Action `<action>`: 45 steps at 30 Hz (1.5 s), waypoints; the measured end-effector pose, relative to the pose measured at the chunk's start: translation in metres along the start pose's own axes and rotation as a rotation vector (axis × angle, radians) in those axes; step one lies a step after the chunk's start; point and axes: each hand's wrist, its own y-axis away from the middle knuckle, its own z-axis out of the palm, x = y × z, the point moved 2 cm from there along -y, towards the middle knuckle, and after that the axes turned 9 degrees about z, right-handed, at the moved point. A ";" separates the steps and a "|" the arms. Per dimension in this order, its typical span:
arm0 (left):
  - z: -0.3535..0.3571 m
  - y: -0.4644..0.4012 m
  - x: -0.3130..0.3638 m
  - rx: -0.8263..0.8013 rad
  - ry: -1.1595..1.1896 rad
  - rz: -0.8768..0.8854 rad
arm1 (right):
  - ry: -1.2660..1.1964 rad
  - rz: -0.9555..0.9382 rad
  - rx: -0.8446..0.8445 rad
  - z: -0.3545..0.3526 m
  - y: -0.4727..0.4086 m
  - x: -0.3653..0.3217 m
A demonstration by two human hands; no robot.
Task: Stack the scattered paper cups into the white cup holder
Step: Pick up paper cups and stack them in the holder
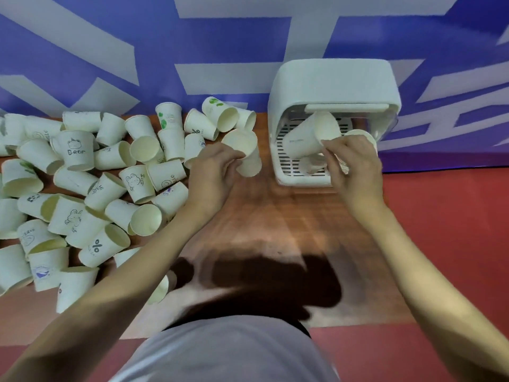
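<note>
Several white paper cups (82,188) lie scattered over the left half of the wooden table, many on their sides. The white cup holder (330,86) stands at the back right, its slotted tray (286,164) open toward me. My left hand (212,172) grips a plain cup (246,153) by its side, mouth tilted up and back, just left of the holder. My right hand (352,166) holds a tilted cup (308,136) by its rim inside the holder's opening, its bottom pointing down-left. Another cup's rim (360,133) shows behind my right fingers.
A blue and white patterned wall (192,51) runs along the table's back edge. A red surface (446,216) borders the wooden table (261,221) on the right. My shadow falls on the wood near me. One cup (159,290) lies partly under my left forearm.
</note>
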 end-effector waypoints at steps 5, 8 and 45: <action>0.022 -0.039 0.056 0.040 0.069 0.276 | 0.089 0.084 0.236 -0.041 0.000 0.051; 0.042 -0.059 0.078 -0.008 0.024 0.390 | 0.086 0.150 0.246 -0.045 0.001 0.075; 0.165 -0.013 0.046 -0.149 0.096 -0.151 | -0.227 0.585 0.043 0.044 0.045 0.134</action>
